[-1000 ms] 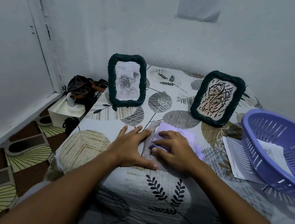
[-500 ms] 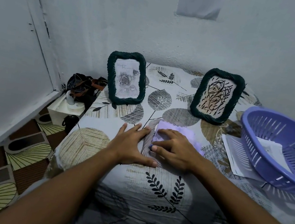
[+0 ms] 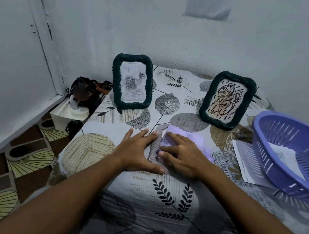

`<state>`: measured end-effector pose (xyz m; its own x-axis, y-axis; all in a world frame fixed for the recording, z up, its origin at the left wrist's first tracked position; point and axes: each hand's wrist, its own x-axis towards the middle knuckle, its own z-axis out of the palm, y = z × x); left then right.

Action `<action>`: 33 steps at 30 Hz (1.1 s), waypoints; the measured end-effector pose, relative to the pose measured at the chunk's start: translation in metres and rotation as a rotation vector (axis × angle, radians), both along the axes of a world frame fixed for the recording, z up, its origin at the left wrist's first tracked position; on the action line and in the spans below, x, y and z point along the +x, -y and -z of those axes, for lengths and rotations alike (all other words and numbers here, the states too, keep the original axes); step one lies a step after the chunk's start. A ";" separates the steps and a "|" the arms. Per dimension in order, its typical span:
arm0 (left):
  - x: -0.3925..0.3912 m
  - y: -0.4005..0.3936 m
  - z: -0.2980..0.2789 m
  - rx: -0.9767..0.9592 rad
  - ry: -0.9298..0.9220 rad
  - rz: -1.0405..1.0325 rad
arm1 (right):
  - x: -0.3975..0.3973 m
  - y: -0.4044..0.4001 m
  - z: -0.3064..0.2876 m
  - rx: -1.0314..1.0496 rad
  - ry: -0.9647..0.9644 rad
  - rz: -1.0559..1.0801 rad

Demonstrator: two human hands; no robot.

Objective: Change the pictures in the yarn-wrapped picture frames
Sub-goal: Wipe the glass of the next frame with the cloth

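Fingers (image 3: 174, 139) of the right hand (image 3: 182, 154) lie flat, pressing a lilac cloth (image 3: 191, 138) on the leaf-print worktop (image 3: 157, 189); the left hand (image 3: 135, 150) rests beside it, fingers spread wide. Two green yarn-wrapped frames stand upright: a rose picture (image 3: 132, 82) at 11 o'clock, a scribble drawing (image 3: 227, 100) at 1. A purple basket (image 3: 295, 156) with papers sits at 3 o'clock.
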<state>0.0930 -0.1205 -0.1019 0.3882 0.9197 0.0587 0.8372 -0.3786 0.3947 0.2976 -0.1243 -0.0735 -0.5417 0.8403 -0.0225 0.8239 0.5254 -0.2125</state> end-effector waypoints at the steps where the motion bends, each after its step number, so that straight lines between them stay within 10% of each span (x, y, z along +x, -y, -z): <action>1: 0.000 0.000 0.000 0.000 -0.001 -0.001 | 0.000 0.000 -0.001 -0.005 0.012 0.003; 33: 0.000 0.003 -0.005 -0.016 0.022 -0.009 | 0.029 -0.001 0.000 0.012 0.142 0.034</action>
